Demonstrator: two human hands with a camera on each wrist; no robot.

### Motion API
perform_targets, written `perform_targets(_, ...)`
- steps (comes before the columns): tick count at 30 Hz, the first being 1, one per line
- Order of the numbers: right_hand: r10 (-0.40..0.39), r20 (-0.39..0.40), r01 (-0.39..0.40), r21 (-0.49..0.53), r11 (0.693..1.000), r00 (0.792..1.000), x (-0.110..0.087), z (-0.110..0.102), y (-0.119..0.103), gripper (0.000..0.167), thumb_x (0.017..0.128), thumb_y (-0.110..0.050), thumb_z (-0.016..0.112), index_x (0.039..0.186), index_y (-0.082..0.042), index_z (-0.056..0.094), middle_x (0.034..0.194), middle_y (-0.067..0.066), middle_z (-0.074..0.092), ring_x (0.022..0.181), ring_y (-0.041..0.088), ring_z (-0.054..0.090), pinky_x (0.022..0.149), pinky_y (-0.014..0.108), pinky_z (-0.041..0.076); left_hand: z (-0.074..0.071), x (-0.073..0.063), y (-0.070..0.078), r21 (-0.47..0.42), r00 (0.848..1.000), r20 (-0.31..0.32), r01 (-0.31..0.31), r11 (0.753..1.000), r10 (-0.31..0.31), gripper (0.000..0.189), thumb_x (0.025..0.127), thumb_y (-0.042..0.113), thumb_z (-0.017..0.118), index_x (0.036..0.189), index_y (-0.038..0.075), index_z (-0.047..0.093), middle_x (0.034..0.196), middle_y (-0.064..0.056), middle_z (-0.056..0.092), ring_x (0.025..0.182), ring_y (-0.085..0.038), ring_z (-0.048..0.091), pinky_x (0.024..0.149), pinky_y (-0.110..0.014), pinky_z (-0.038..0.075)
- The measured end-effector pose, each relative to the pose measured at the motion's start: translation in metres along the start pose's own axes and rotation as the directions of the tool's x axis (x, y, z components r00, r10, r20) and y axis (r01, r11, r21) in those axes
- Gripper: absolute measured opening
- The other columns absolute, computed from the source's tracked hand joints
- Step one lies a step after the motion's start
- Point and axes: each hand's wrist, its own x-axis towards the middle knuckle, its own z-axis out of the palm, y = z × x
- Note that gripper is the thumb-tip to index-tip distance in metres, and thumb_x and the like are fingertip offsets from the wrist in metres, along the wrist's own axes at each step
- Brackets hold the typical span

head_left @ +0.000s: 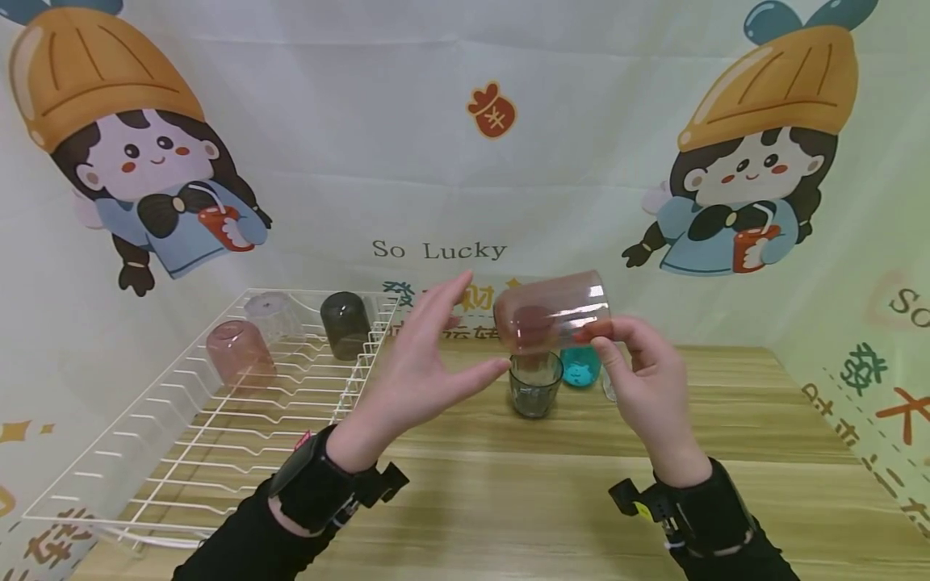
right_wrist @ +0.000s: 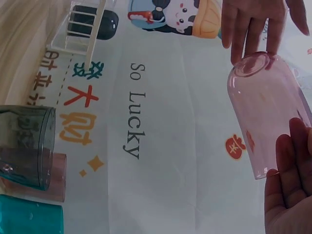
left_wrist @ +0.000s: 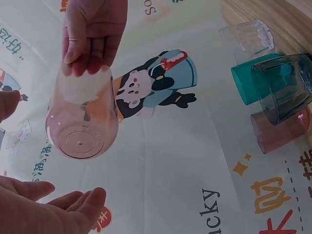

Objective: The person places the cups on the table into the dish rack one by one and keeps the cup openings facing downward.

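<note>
A clear pink cup point(head_left: 546, 311) is held in the air, lying on its side. My right hand point(head_left: 650, 375) pinches it near the rim between thumb and fingers. The cup's base points toward my left hand point(head_left: 417, 367), whose fingers are spread with the thumb apart. In the left wrist view, the fingers of that hand point(left_wrist: 53, 207) are just short of the base. Below the held cup, a dark grey glass point(head_left: 534, 395) stands upright on the table. A teal cup point(head_left: 580, 367) stands behind it to the right.
On the left, a white wire rack point(head_left: 269, 440) holds an upturned pink cup point(head_left: 240, 355), a clear cup point(head_left: 272, 316) and a black cup point(head_left: 345, 324). Another pink cup point(left_wrist: 282, 129) and a clear cup point(left_wrist: 247, 40) stand beside the grey glass. A printed cloth point(head_left: 349, 145) hangs behind the table.
</note>
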Motion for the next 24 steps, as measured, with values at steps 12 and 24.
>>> perform_targets(12,0.068,0.004,-0.068,0.112,0.991,0.998,-0.004,0.007,-0.008,0.013,0.091,0.004,0.054,0.100,0.007,0.063,0.096,-0.008,0.069,0.095,0.009,0.063,0.086,0.017,0.050,0.010,0.003,-0.002,-0.188,1.000,-0.019,0.007,0.982,-0.010,0.092,0.072,0.026,0.082,0.148,0.022,0.029,0.143,-0.003,0.040,0.123,-0.019,0.048,0.099,-0.033,0.046)
perform_targets(24,0.053,0.050,-0.062,0.204,0.977,0.997,-0.011,0.016,-0.007,0.016,0.093,0.001,0.053,0.102,0.014,0.058,0.099,-0.010,0.068,0.095,0.009,0.064,0.084,0.019,0.051,0.018,0.004,-0.001,-0.335,0.997,-0.047,-0.078,0.939,0.066,0.080,0.074,0.014,0.080,0.142,0.012,0.038,0.131,-0.004,0.050,0.119,-0.015,0.049,0.096,-0.027,0.048)
